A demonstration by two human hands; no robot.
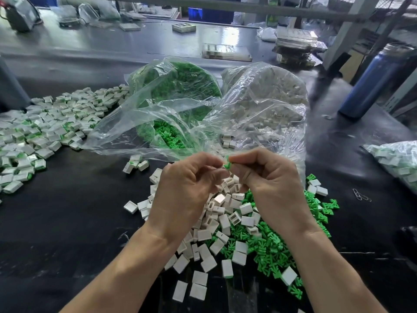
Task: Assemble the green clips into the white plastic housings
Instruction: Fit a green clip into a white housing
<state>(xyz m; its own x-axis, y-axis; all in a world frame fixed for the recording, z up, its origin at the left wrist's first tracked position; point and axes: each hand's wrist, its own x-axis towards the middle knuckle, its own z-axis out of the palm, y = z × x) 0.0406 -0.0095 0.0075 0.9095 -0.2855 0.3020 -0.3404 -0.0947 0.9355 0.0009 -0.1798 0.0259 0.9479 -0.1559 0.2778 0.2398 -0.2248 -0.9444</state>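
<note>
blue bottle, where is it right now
In the head view the blue bottle stands at the far right of the table, behind and right of the clear bag of white housings.

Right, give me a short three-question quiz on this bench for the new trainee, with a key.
1. True or false: the green clip is pinched between the fingertips of the left hand and the right hand.
2. Which side of the bench holds the finished pile of white housings with green showing? A) the person's left B) the person's right C) directly under the wrists
3. Fill in: the bulk green clips sit in a clear plastic ____ behind the hands.

Key: 1 true; 2 A; 3 bag.
</note>
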